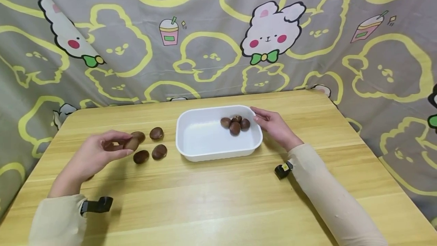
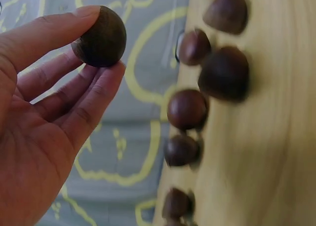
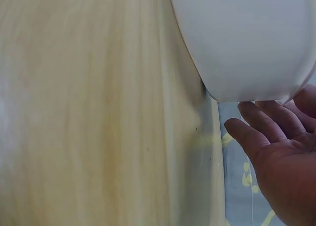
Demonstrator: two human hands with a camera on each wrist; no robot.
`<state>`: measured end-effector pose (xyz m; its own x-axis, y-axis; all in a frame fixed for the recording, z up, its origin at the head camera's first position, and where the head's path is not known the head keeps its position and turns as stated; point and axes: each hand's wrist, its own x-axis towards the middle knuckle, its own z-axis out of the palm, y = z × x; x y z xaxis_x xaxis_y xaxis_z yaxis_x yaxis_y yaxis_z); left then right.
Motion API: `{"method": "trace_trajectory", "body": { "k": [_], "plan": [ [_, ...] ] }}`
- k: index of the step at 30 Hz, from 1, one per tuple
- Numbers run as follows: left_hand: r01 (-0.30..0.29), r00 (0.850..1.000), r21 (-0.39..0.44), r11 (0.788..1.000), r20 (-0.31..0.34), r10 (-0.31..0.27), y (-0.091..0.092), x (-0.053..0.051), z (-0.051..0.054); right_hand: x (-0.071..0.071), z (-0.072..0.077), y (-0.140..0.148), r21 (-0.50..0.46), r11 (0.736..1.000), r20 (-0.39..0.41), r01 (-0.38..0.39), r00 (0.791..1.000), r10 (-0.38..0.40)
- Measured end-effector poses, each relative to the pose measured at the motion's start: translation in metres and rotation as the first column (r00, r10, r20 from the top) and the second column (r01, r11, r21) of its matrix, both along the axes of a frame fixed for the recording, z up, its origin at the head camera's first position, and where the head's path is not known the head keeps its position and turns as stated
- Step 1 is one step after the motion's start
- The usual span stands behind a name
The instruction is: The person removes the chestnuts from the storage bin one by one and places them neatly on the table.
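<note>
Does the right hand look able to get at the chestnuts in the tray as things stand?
Probably yes. The right hand is at the end of the tray nearest those chestnuts; nothing covers them from above, and only the rim seems to stand between.

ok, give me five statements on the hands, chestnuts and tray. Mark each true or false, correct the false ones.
1. The left hand holds a chestnut. True.
2. The tray is white. True.
3. The right hand holds a chestnut too. False: it holds none; its fingers are at the tray's right end.
4. Loose chestnuts lie on the table, left of the tray. True.
5. Chestnuts in the tray are spread over its whole floor. False: they sit bunched toward the right end.
</note>
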<state>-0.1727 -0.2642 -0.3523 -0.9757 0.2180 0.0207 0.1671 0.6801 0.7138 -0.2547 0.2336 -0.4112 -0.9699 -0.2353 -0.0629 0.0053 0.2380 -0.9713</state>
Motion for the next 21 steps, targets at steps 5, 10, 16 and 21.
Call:
{"method": "trace_trajectory", "body": {
  "k": [5, 10, 16, 21],
  "plan": [
    [-0.026, 0.999, -0.041, 0.999, 0.046, 0.028, -0.015, 0.007, -0.010, 0.000, 0.000, 0.000, 0.004, 1.000, -0.007, 0.005, 1.000, -0.005],
    [-0.038, 0.996, -0.060, 0.997, 0.084, 0.043, -0.022, 0.010, -0.021, 0.000, 0.000, 0.001, 0.001, 1.000, -0.001, 0.007, 1.000, -0.007],
    [-0.055, 0.993, -0.141, 0.988, 0.098, 0.069, -0.031, 0.012, -0.032, -0.001, 0.000, 0.001, -0.009, 1.000, 0.018, 0.004, 1.000, -0.003],
    [-0.036, 0.997, -0.175, 0.984, 0.067, 0.048, -0.035, 0.011, -0.039, -0.002, 0.000, 0.000, -0.003, 1.000, 0.014, -0.005, 1.000, 0.005]
  ]
}}
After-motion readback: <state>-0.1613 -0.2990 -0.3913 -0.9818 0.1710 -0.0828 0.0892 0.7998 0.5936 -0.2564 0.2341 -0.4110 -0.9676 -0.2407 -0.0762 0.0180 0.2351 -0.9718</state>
